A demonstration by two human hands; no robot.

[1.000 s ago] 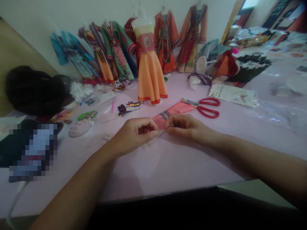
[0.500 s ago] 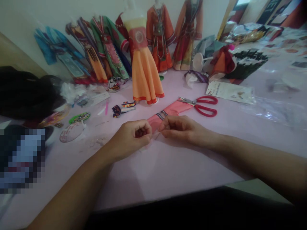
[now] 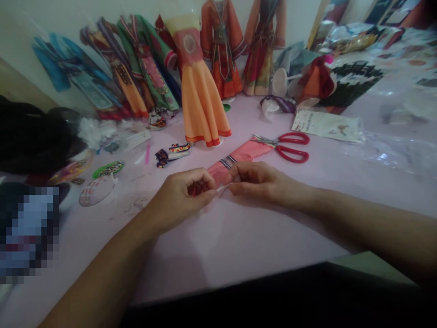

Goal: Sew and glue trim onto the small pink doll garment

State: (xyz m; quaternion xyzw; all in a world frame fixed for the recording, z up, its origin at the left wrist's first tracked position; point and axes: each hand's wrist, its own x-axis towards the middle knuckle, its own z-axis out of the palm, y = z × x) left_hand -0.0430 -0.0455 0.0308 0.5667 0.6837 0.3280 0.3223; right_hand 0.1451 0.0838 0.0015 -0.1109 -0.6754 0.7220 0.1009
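Pinching is shown at the centre of the frame, where a thin pale strip [image 3: 223,187] appears to be held between the fingertips of the left hand [image 3: 186,191] and the right hand [image 3: 257,181]. A narrow piece of coral-pink fabric with dark, white-dotted trim [image 3: 244,151] is laid on the pale lilac worktop [image 3: 239,246], just beyond the gap between the hands. Its long axis is slanted from the centre toward the upper right; its near end is partly hidden by the fingers. Its far end, overlapped by the blades of red-handled metal scissors [image 3: 276,141], is closer to the right hand.
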